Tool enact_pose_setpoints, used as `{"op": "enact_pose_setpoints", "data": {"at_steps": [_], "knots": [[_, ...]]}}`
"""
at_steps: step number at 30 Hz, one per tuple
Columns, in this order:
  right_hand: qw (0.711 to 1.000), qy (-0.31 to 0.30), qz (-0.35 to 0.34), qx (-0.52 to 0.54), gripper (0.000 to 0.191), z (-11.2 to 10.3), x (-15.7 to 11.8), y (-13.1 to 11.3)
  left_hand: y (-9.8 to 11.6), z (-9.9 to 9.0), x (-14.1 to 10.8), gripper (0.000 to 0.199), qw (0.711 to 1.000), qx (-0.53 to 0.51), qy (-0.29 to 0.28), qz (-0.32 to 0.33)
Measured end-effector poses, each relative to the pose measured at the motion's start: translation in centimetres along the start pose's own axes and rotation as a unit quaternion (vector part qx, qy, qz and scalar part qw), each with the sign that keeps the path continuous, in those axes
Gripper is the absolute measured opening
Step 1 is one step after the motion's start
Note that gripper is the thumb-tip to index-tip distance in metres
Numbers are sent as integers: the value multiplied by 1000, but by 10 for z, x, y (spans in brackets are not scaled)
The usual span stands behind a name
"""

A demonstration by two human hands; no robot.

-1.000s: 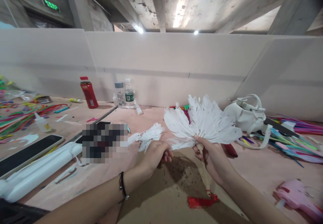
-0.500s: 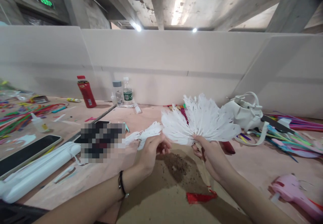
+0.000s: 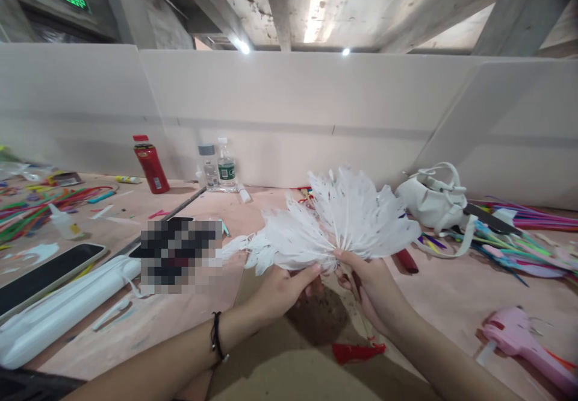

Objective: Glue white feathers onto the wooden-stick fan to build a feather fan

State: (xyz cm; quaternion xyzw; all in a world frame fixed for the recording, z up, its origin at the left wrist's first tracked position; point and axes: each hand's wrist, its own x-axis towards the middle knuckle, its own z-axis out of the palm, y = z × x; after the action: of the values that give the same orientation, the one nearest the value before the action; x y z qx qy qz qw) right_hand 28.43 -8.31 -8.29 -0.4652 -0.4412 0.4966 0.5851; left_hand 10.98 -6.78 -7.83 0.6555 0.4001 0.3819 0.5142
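A white feather fan [image 3: 343,220] is spread out above a brown board [image 3: 266,365]. My right hand [image 3: 368,280] is closed around its handle, with the thumb at the base of the feathers. The fan's lower left edge is pinched by my left hand [image 3: 298,289], thumb on top and fingers partly hidden beneath. A red tassel [image 3: 359,353] hangs at the handle's lower end over the board. More white feathers [image 3: 259,250] lie just left of the fan. Beneath the hands, the board has a dark speckled patch [image 3: 318,320].
A pink glue gun [image 3: 519,332] lies at right, below a white handbag [image 3: 433,199] and colourful pipe cleaners [image 3: 510,247]. At left are a phone [image 3: 49,277], a white umbrella-like item [image 3: 67,310], a glue bottle [image 3: 65,223] and a red bottle [image 3: 152,169]. Clear bottles [image 3: 226,169] stand behind.
My left hand has moved right and down and taken hold of the fan's lower left feathers. The fan has shifted slightly left and its left side spreads lower.
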Motion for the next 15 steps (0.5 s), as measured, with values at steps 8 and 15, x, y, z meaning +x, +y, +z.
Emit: {"op": "enact_pose_setpoints", "data": {"at_steps": [8, 15], "knots": [[998, 29, 13, 48, 30, 4, -4, -12, 15, 3, -9, 39, 997, 53, -43, 20], [999, 30, 16, 29, 31, 2, -2, -9, 15, 0, -10, 40, 997, 64, -27, 25]]}}
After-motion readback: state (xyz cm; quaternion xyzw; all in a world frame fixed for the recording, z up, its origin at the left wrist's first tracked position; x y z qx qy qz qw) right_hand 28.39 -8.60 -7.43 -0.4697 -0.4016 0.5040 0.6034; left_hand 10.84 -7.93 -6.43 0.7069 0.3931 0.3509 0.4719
